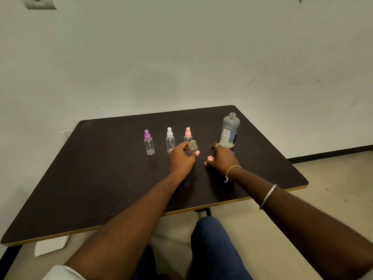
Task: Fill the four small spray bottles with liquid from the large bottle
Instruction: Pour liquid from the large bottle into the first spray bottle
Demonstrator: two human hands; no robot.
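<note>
Left hand (181, 156) steadies an uncapped small spray bottle (192, 148) on the dark worktop (101, 178), fingers wrapped round its body; right hand (222, 158) is curled, apparently pinching its removed spray top. Three capped bottles stand behind, the large bottle (230, 131) open at right. Light, thin plastic tips easily: grip low on the body.

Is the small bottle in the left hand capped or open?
Open. The small bottle held by the left hand shows a bare threaded neck with no spray top, unlike the three capped bottles behind it.
</note>
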